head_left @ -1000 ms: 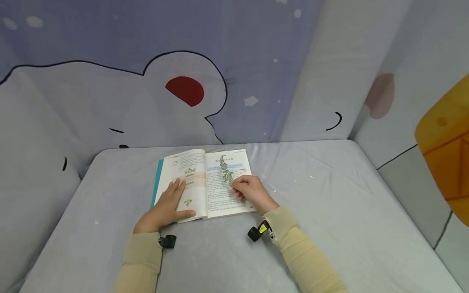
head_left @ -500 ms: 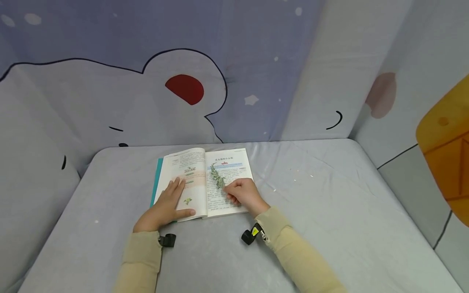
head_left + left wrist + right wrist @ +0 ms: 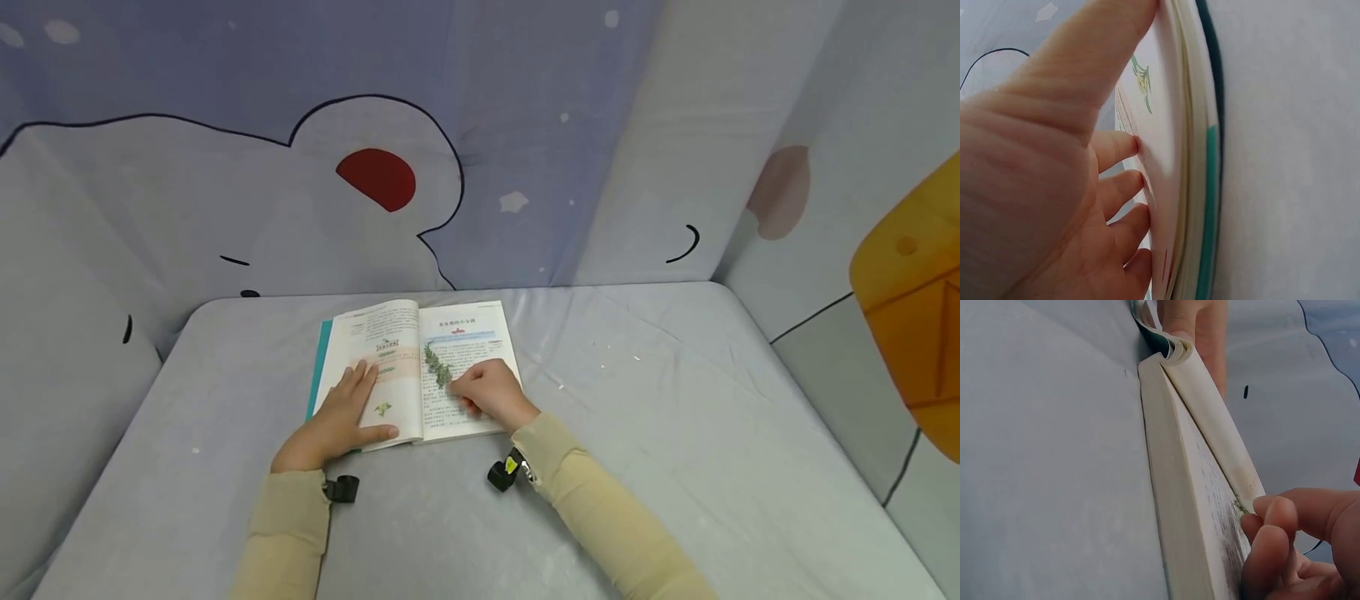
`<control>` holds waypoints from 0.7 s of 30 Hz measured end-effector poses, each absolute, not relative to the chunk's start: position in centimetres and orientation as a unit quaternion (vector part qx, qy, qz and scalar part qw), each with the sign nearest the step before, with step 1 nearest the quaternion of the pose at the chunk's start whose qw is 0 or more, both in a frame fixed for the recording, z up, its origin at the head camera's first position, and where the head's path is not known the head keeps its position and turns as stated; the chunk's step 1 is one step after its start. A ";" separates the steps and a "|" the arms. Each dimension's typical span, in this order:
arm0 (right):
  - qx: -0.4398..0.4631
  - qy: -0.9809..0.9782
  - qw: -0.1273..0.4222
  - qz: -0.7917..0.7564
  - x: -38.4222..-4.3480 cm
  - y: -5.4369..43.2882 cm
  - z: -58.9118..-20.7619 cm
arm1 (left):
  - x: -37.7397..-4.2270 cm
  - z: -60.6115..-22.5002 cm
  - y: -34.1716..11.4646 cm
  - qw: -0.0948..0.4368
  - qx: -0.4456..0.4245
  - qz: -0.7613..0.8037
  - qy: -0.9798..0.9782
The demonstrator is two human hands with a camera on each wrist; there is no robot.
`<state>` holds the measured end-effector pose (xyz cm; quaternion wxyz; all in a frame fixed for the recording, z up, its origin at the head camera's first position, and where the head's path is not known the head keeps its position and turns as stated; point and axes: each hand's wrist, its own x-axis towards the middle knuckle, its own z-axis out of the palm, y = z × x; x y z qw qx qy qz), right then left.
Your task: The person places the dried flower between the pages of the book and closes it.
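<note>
An open book [image 3: 465, 425] with a teal cover lies on the covered table. My left hand [image 3: 339, 421] rests on its left page, fingers spread and straight, thumb along the lower part of the page. In the left wrist view the fingertips [image 3: 1141, 181] press the page. Over the right page, close to the fold, is a small green leafy sprig [image 3: 435, 367]. My right hand [image 3: 495, 393] pinches the sprig's lower end between thumb and finger. In the right wrist view most of the sprig is hidden behind the fingers, with a bit of green [image 3: 1239, 504] showing.
A pale grey cloth covers the table [image 3: 675, 467], with a few white specks [image 3: 636, 357] right of the book. Printed fabric walls [image 3: 525, 150] stand at the back and sides. A black wrist camera [image 3: 502, 473] sits on the right sleeve, another camera [image 3: 343, 489] on the left.
My right hand has moved left and the sprig with it, from the middle of the right page toward the fold. My left hand has stayed on the left page.
</note>
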<state>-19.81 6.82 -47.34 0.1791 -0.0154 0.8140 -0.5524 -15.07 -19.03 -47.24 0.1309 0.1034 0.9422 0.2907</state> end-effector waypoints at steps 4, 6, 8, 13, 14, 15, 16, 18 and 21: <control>-0.038 0.816 0.182 -0.547 -19.9 6.8 -47.4 | -15.1 -47.2 -19.2 0.125 0.108 0.289 0.943; -0.045 0.810 0.187 -0.554 -20.0 6.8 -47.4 | -15.2 -47.3 -19.3 0.122 0.110 0.289 0.943; -0.046 0.801 0.194 -0.564 -20.1 6.8 -47.3 | -15.2 -47.3 -19.4 0.120 0.111 0.291 0.943; -0.032 0.795 0.206 -0.570 -20.1 7.0 -47.3 | -15.2 -47.4 -19.5 0.121 0.113 0.295 0.941; -0.030 0.797 0.204 -0.568 -20.1 7.0 -47.3 | -15.2 -47.4 -19.5 0.122 0.113 0.296 0.940; -0.029 0.799 0.201 -0.566 -20.0 7.0 -47.4 | -15.2 -47.4 -19.5 0.123 0.113 0.297 0.940; -0.026 0.800 0.198 -0.566 -20.0 7.0 -47.4 | -15.2 -47.4 -19.4 0.124 0.113 0.297 0.940; -0.026 0.801 0.191 -0.567 -19.9 7.1 -47.5 | -15.2 -47.4 -19.4 0.126 0.113 0.301 0.939; -0.025 0.803 0.182 -0.567 -19.6 7.1 -47.7 | -15.2 -47.5 -19.3 0.128 0.113 0.307 0.936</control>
